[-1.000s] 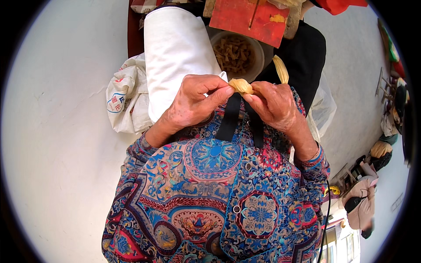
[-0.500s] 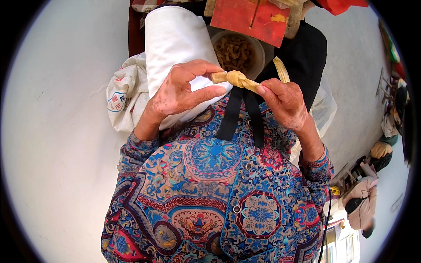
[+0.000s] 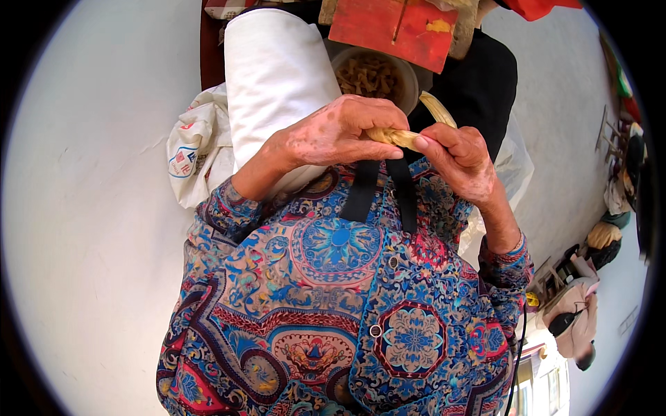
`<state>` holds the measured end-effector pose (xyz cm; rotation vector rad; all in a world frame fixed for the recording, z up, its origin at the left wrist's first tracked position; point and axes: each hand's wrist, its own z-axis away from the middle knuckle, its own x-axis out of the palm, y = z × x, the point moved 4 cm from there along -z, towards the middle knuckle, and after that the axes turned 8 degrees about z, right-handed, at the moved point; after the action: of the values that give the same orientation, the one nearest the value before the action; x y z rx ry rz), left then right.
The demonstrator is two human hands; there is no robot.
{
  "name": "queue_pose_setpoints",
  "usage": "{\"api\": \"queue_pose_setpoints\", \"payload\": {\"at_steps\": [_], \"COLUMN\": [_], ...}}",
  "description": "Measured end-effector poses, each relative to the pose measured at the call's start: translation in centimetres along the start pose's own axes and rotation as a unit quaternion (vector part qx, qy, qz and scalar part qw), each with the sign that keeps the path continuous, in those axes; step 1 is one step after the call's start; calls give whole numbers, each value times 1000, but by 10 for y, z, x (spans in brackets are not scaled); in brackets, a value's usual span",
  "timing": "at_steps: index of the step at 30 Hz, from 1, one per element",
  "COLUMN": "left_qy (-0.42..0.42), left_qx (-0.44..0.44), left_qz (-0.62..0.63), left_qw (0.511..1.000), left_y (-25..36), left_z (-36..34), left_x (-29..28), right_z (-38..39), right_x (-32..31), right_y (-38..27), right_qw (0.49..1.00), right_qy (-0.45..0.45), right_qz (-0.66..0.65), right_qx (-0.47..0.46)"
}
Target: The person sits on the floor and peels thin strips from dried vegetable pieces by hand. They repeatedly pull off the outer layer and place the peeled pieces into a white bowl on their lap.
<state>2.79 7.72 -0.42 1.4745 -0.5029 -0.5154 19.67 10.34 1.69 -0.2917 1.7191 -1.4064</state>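
Between my two hands is a pale yellow strip [image 3: 439, 111] that looks like tofu skin, with a twisted part near its middle. My left hand [image 3: 340, 130] is closed around the twisted part, thumb below and fingers above, hiding most of the knot. My right hand [image 3: 458, 158] pinches the strip just to the right, thumb against index finger. The free end of the strip sticks up behind the right hand's fingers. Beyond the hands stands a white tub [image 3: 411, 84] holding several knotted, brownish-yellow pieces [image 3: 368, 73].
A red board [image 3: 395, 31] on a wooden support overhangs the tub. White cloth [image 3: 277, 76] covers my left leg, next to a white printed sack [image 3: 194, 149]. Clear plastic [image 3: 515, 163] lies by my right leg. Bags and clothes [image 3: 576, 312] are along the far right.
My left hand has moved right and closed over the knot, which showed plainly before between the hands. The right hand keeps its pinch and has barely shifted.
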Motion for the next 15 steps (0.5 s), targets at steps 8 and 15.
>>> {"api": "queue_pose_setpoints", "payload": {"at_steps": [8, 15], "left_qy": [-11, -22], "left_qx": [0, -59], "left_qz": [-43, -46], "left_qw": [999, 997], "left_y": [12, 31], "left_z": [17, 37], "left_x": [-4, -28], "right_z": [8, 7], "right_x": [-1, 5], "right_y": [-1, -13], "right_qw": [1000, 998], "right_qy": [-24, 0], "right_qz": [-5, -1], "right_qx": [-17, -60]}}
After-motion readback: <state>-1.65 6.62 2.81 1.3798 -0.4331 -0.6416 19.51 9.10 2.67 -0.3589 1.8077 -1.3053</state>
